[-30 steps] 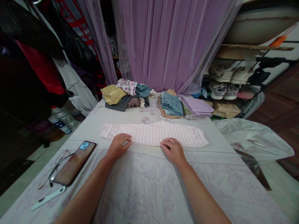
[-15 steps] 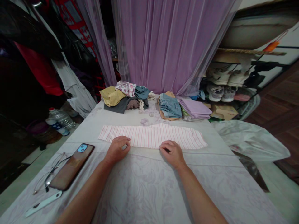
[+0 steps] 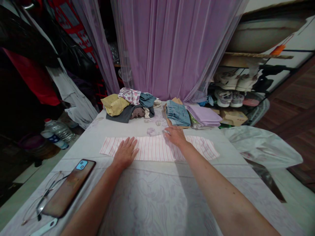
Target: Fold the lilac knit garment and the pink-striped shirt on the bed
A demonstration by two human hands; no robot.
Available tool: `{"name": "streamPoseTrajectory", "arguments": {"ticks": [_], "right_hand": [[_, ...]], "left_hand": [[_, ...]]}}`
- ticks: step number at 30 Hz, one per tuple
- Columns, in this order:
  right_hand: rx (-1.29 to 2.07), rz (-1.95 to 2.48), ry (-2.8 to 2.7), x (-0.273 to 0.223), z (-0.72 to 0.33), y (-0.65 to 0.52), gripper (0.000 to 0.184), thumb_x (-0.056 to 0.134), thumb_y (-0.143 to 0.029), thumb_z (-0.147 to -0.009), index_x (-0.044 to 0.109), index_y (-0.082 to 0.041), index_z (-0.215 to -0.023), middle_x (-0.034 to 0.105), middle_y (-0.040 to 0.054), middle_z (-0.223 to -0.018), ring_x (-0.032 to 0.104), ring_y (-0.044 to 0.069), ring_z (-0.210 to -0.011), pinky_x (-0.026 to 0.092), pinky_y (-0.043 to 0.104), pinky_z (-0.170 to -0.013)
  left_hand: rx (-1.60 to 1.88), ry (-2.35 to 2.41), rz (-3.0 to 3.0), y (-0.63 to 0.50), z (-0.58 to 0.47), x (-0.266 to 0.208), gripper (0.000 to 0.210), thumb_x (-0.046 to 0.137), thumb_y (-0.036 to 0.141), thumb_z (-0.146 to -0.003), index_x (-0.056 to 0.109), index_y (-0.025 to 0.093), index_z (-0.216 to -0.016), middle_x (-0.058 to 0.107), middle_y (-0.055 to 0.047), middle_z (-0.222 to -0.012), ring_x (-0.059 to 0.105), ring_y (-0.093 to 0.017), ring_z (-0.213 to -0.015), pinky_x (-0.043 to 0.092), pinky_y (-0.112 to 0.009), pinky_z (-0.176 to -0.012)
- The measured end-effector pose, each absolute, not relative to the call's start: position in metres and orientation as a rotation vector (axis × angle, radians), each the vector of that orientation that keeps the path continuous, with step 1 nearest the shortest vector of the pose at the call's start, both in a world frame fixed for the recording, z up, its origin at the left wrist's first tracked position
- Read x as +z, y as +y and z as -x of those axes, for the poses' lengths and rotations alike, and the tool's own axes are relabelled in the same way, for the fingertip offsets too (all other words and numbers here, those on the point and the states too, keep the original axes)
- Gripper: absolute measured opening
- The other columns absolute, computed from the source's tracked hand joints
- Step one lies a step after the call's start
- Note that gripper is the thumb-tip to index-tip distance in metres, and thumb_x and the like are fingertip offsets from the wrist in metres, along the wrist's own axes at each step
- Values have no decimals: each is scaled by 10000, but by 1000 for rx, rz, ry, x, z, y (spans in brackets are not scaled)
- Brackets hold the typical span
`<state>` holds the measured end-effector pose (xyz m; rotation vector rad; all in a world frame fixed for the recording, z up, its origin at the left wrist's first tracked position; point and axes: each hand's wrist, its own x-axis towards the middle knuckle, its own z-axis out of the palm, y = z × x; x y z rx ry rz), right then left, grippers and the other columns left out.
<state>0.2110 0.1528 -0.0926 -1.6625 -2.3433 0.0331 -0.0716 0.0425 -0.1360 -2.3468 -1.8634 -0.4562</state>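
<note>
A white garment with pink stripes point(image 3: 152, 149) lies in a long flat strip across the table, folded lengthwise. My left hand point(image 3: 125, 152) rests palm down on its left part, fingers stretched out. My right hand point(image 3: 175, 135) is at the garment's far edge, right of the middle, with bent fingers and thumb closed at the fabric there. My right forearm crosses over the near edge and shades part of the cloth.
Behind lie a heap of clothes point(image 3: 118, 111), folded denim point(image 3: 178, 113) and a folded lilac cloth point(image 3: 203, 115). At left are a phone point(image 3: 70, 186), eyeglasses point(image 3: 44, 196) and a pale-handled tool point(image 3: 45, 226). A clear plastic bag point(image 3: 265, 146) sits off the right side.
My right hand has gone from the garment's near edge to its far edge. My left hand has flattened from a curled grip onto the fabric. The view has shifted slightly.
</note>
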Motion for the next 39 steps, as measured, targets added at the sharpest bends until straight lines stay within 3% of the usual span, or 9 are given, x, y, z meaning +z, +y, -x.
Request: {"name": "streamPoseTrajectory", "arguments": {"ticks": [4, 7, 12, 15, 19, 22, 26, 33, 39], "right_hand": [[56, 1671, -2416, -96, -206, 162, 165, 603, -292, -848, 750, -224, -882, 723, 46, -1048, 604, 212, -1033, 406, 296, -893], [9, 1734, -2362, -101, -203, 163, 175, 569, -241, -847, 738, -197, -843, 728, 66, -974, 614, 205, -980, 407, 286, -853], [11, 1889, -2174, -109, -195, 158, 242, 499, -260, -901, 721, -172, -943, 717, 108, -1015, 614, 229, -992, 413, 308, -839], [23, 1817, -2120, -113, -192, 148, 302, 482, -277, -917, 669, -181, -1133, 679, 115, -1173, 580, 244, -1103, 400, 346, -910], [-7, 1620, -2227, -119, -187, 121, 414, 409, -298, -959, 543, -219, -1343, 472, 99, -1474, 391, 244, -1355, 271, 428, -1086], [106, 1681, -2406, -122, -184, 102, 481, 385, -416, -976, 471, -245, -1418, 357, 99, -1553, 277, 284, -1430, 209, 511, -1119], [196, 1830, -2453, -120, -188, 90, 548, 353, -483, -982, 389, -240, -1472, 275, 115, -1589, 231, 281, -1455, 189, 542, -1127], [-24, 1647, -2328, -140, -213, 52, 434, 413, -401, -966, 556, -219, -1334, 475, 135, -1465, 400, 293, -1355, 285, 540, -1087], [-106, 1500, -2174, -155, -222, 40, 347, 437, -346, -948, 678, -186, -1140, 632, 132, -1274, 536, 275, -1205, 384, 465, -1031]], "left_hand": [[-349, -1842, 2317, 38, 66, -142, 516, 412, 414, -947, 529, 166, -1384, 473, -142, -1473, 413, -338, -1375, 338, -551, -1107], [-334, -1852, 2291, 36, 65, -140, 527, 431, 441, -940, 528, 181, -1388, 466, -144, -1478, 414, -344, -1374, 333, -564, -1105], [-288, -1904, 2276, 35, 62, -135, 525, 456, 455, -930, 521, 211, -1390, 455, -127, -1490, 410, -346, -1375, 320, -613, -1091], [-251, -1928, 2274, 34, 60, -132, 525, 449, 458, -934, 511, 218, -1397, 446, -120, -1497, 403, -345, -1380, 294, -643, -1091], [-234, -1963, 2263, 33, 57, -130, 531, 446, 471, -934, 494, 242, -1410, 433, -109, -1509, 386, -345, -1390, 266, -664, -1094], [-210, -2006, 2250, 32, 56, -128, 559, 452, 516, -923, 485, 259, -1418, 419, -110, -1518, 369, -354, -1399, 252, -673, -1093], [-222, -2079, 2178, 30, 62, -128, 608, 462, 563, -905, 487, 237, -1418, 409, -137, -1522, 362, -373, -1398, 245, -659, -1096], [-500, -2181, 2025, 25, 103, -127, 429, 399, 366, -937, 638, 170, -1235, 580, -143, -1374, 474, -313, -1316, 337, -495, -1099], [-549, -2478, 1613, 16, 141, -116, 477, 392, 343, -920, 565, 87, -1284, 633, -205, -1246, 589, -317, -1134, 444, -445, -968]]}}
